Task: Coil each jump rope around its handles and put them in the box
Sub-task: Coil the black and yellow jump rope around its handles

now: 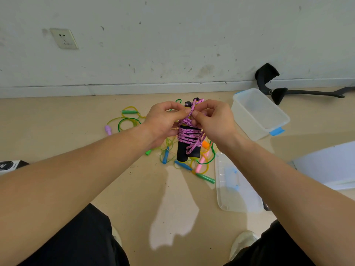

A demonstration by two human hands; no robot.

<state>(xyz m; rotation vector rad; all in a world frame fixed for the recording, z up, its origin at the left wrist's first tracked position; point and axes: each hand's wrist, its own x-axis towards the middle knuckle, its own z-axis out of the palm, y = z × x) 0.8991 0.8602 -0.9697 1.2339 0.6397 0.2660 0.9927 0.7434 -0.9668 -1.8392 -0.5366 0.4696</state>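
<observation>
Head view: both hands, left (163, 120) and right (213, 120), pinch the pink rope (189, 134) dead center, wrapped round its black handles (184, 153). Looks like tuck-the-end stage; next drop it in the box (276, 123) at 2 o'clock.

A pink rope (189, 134) is being pinched by the left hand (163, 120) and right hand (213, 120) above two black handles (187, 153).

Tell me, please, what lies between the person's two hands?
The pink rope, coiled round black handles; left hand and right hand both pinch it, head view.
</observation>
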